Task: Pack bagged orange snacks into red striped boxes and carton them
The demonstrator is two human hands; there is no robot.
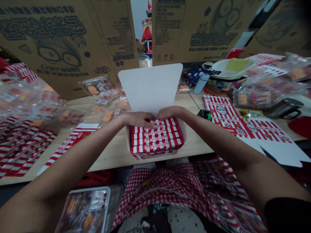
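Note:
An open display carton (151,86) with a raised white lid stands on the table before me. Several small red-and-white striped boxes (157,140) lie in rows inside it. My left hand (141,120) rests over the rear boxes on the left, with fingers stretched out. My right hand (168,112) is bent down at the back of the carton, near the base of the lid. Its fingertips are hidden, so I cannot tell whether they grip anything.
Clear packets (29,94) and flat striped boxes (24,145) are piled at left. To the right are an unfolded striped carton (243,126), a metal mug (284,108) and a light blue bottle (201,83). Large brown cartons (97,38) line the back. A plastic bin (84,207) sits below the table.

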